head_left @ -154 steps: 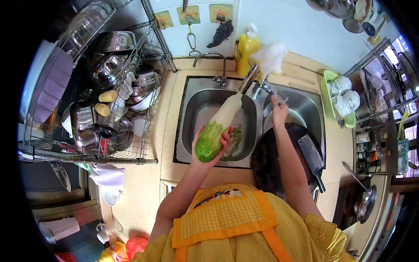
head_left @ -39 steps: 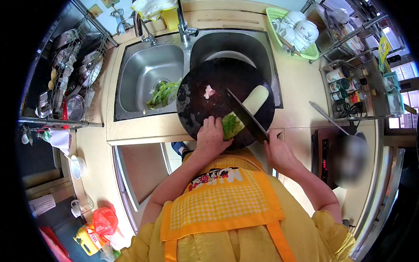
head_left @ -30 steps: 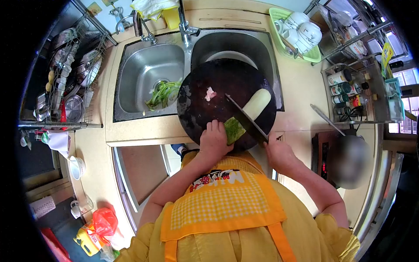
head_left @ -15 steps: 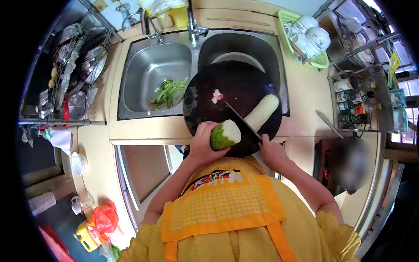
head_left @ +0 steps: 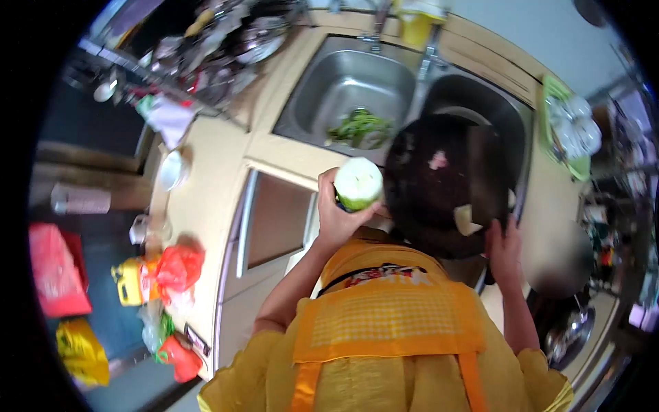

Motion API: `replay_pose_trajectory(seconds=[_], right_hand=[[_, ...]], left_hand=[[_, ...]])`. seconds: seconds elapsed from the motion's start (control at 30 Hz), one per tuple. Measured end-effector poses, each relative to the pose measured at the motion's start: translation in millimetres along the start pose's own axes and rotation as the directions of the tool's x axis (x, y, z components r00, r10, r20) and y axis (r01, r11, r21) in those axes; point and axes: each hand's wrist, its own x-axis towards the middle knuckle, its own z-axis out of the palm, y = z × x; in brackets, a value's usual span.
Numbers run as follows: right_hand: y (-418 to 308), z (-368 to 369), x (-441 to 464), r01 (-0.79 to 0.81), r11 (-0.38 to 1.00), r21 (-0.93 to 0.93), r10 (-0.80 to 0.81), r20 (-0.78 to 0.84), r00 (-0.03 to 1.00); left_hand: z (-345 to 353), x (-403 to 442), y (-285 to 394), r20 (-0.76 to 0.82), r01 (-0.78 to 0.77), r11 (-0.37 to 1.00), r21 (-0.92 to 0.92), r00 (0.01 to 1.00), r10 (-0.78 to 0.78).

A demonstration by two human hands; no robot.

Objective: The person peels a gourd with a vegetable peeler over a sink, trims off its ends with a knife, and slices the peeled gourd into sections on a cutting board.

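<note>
My left hand (head_left: 338, 216) is wrapped round a green-skinned gourd piece (head_left: 358, 184), its pale cut face turned up, just left of the round dark cutting board (head_left: 415, 199). At the board's right side my right hand (head_left: 504, 248) grips a kitchen knife (head_left: 486, 172), whose broad dark blade stands over the board. A peeled pale gourd (head_left: 467, 220) lies on the board, mostly hidden behind the blade. Farther back on the board is a small pink bit of what looks like meat (head_left: 437, 160).
Green peelings (head_left: 360, 128) lie in the left sink basin (head_left: 322, 96); the board overlaps the right basin (head_left: 473, 89). A green dish basket (head_left: 552, 137) with white bowls stands at the right. Left are a white cup (head_left: 173, 170), a red bag (head_left: 180, 266) and a yellow jug (head_left: 128, 281).
The view has swung to the left. My left hand has lifted the gourd piece off the board to its left. The knife has turned, its broad side now showing over the peeled gourd.
</note>
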Motion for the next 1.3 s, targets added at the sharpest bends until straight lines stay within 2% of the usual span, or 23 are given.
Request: replay_pose_trajectory(seconds=[0.03,0.07,0.13,0.23,0.3,0.4,0.5,0.57,0.67,0.73,0.83,0.87,0.9,0.93,0.97,1.0,1.03,1.1,1.17,1.2,1.23,1.27,1.3], right_hand=[[-14,-1,0,-0.021,0.993,0.113,0.019,0.021,1.0],[-24,-2,1,-0.051,0.974,0.219,0.043,0.041,0.998],[-13,2,9,0.045,0.95,0.308,-0.051,0.013,0.999],[-22,3,15,0.052,0.935,0.352,-0.071,0.041,0.997],[-19,3,20,0.052,0.929,0.366,-0.075,0.048,0.996],[-26,3,21,0.004,0.929,0.37,-0.006,0.005,1.0],[-27,-2,16,-0.011,0.937,0.349,0.039,-0.075,0.996],[-31,-8,10,-0.018,0.935,0.354,0.074,-0.145,0.987],[-27,-21,1,-0.003,0.929,0.371,0.097,-0.236,0.967],[-16,-29,-4,0.011,0.928,0.373,0.103,-0.286,0.953],[-4,-36,-13,-0.008,0.914,0.406,0.161,-0.344,0.925],[2,-36,-17,-0.017,0.913,0.409,0.177,-0.356,0.917],[8,-37,-20,-0.025,0.911,0.412,0.191,-0.367,0.91],[14,-37,-23,-0.038,0.904,0.425,0.209,-0.364,0.908],[18,-37,-26,-0.048,0.898,0.438,0.225,-0.361,0.905],[22,-37,-29,-0.058,0.891,0.451,0.239,-0.358,0.902],[24,-37,-31,-0.065,0.879,0.473,0.261,-0.362,0.895],[30,-38,-35,-0.064,0.892,0.448,0.247,-0.364,0.898],[42,-40,-40,-0.068,0.911,0.408,0.231,-0.366,0.902],[45,-42,-44,-0.073,0.924,0.376,0.219,-0.363,0.906],[47,-43,-48,-0.08,0.935,0.345,0.21,-0.358,0.91],[50,-44,-51,-0.086,0.946,0.313,0.2,-0.353,0.914],[54,-45,-54,-0.102,0.953,0.285,0.206,-0.365,0.908]], left_hand=[[-13,0,-7,-0.059,0.185,0.964,-0.189,0.978,-0.199],[-31,3,-29,-0.179,0.155,0.987,-0.043,0.971,-0.16],[-77,14,-41,-0.332,0.365,0.928,-0.073,0.868,-0.368],[-173,25,-133,-0.565,0.535,0.832,0.147,0.736,-0.374],[-244,22,-202,-0.682,0.658,0.67,0.344,0.666,-0.303],[-314,23,-230,-0.756,0.833,0.344,0.432,0.543,-0.366],[-355,16,-241,-0.695,0.826,0.021,0.564,0.489,-0.527],[-371,3,-255,-0.707,0.855,0.007,0.519,0.434,-0.558],[-410,-12,-304,-0.712,0.867,0.031,0.498,0.429,-0.556],[-350,7,-251,-0.951,0.898,-0.319,0.302,0.26,-0.168],[-319,30,-276,-0.869,0.863,-0.118,0.492,0.494,-0.016],[-252,51,-221,-0.757,0.75,-0.106,0.653,0.649,-0.072],[-225,53,-230,-0.318,0.156,0.528,0.835,0.919,0.232],[-158,64,-215,-0.338,0.326,0.821,0.469,0.925,-0.174],[-91,68,-177,-0.132,0.293,0.954,-0.068,0.945,-0.3],[-34,70,-157,0.183,0.23,0.958,-0.173,0.963,-0.198],[27,62,-87,0.298,0.204,0.979,-0.018,0.936,-0.189],[114,53,-12,0.534,0.111,0.987,-0.114,0.845,-0.033],[175,43,34,0.616,-0.238,0.969,-0.058,0.756,0.223],[203,35,46,0.707,-0.149,0.989,-0.008,0.698,0.111],[223,26,58,0.734,-0.28,0.958,0.067,0.664,0.143],[240,24,73,0.835,-0.352,0.897,0.267,0.55,-0.032],[253,21,77,0.864,-0.378,0.876,0.3,0.498,-0.081]])
